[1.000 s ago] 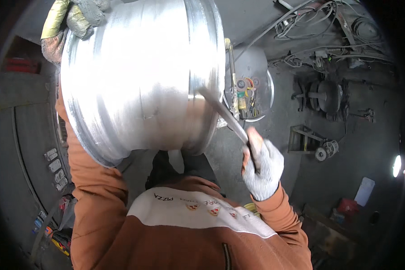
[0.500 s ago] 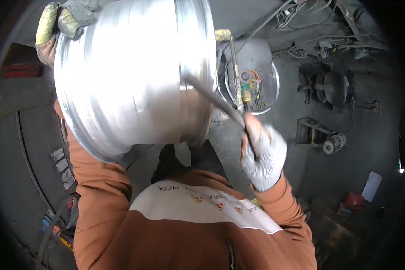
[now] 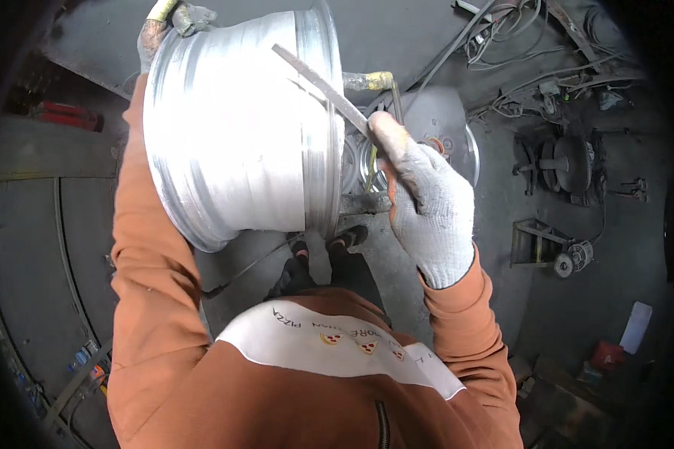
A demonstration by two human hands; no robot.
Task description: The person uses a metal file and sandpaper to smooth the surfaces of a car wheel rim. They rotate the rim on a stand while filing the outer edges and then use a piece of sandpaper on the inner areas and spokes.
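Note:
A large silver metal wheel rim [image 3: 225, 127] lies on its side before me. My left hand [image 3: 174, 28], in a dirty glove with yellow wrapping on the fingers, grips its upper left edge, with that forearm along the rim's left side. My right hand [image 3: 430, 202], in a white knit glove with stained fingertips, is closed on a flat grey metal bar, like a file [image 3: 311, 75]. The bar slants up and left over the rim's right band; whether its tip touches the surface I cannot tell.
Behind the rim are a pipe [image 3: 367, 81] with yellow wrapping and a round metal plate [image 3: 451, 112] bearing small items. Cables [image 3: 502, 30] hang at upper right, above dark wheeled machinery [image 3: 562, 168] and a motor on a stand [image 3: 573, 258]. My feet are below the rim.
My right hand has risen with the bar, whose tip is now higher and farther left. The rim and my left hand appear shifted to the right in the view.

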